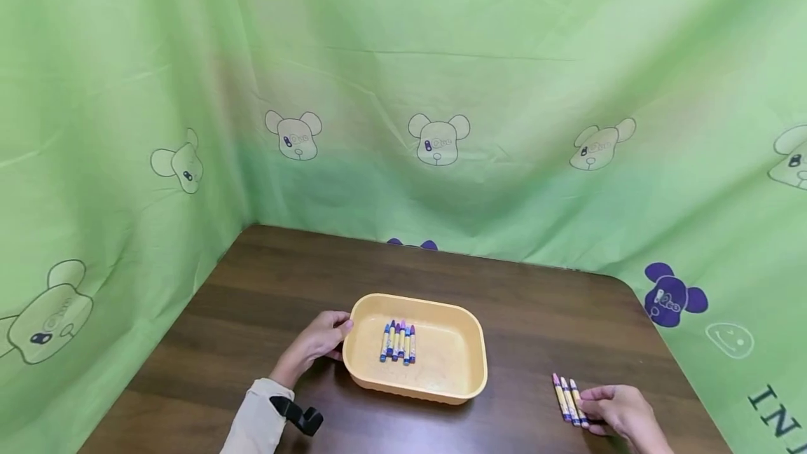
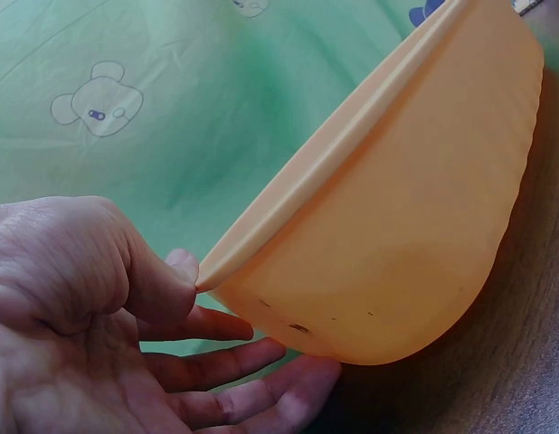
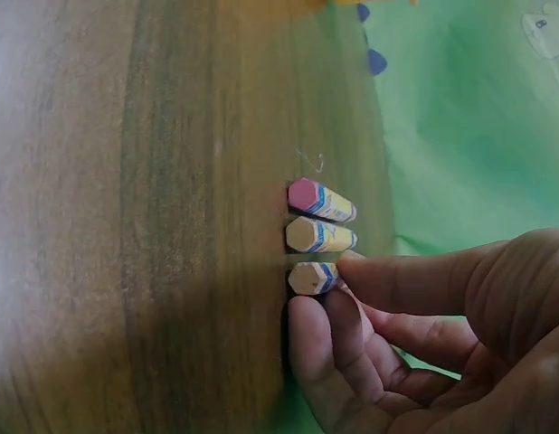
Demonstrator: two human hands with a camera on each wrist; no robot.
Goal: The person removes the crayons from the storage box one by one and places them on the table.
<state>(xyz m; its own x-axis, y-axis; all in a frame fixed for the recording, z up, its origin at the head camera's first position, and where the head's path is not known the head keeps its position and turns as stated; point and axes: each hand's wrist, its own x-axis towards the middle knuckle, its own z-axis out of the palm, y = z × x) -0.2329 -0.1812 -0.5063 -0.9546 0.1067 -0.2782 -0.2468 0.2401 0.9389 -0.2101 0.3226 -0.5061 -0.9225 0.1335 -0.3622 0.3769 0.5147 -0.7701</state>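
Observation:
My left hand (image 1: 321, 338) grips the left end of a yellow-orange plastic tray (image 1: 441, 389), with the thumb at its rim and the fingers below in the left wrist view. Inside the tray, several blue and purple-toned crayons (image 1: 398, 343) lie side by side, left of its middle. Off to the right, my right hand (image 1: 621, 412) pinches the rightmost crayon (image 3: 308, 278), a pale one, between thumb and fingers. Beside it on the table lie a cream crayon (image 3: 307, 235) and a pink crayon (image 3: 307, 196), roughly parallel.
The dark brown wooden table (image 1: 302, 265) carries the tray and the crayons. A green curtain (image 1: 378, 90) printed with bear faces hangs behind the table and along its sides. A black strap (image 1: 296, 415) circles the left wrist.

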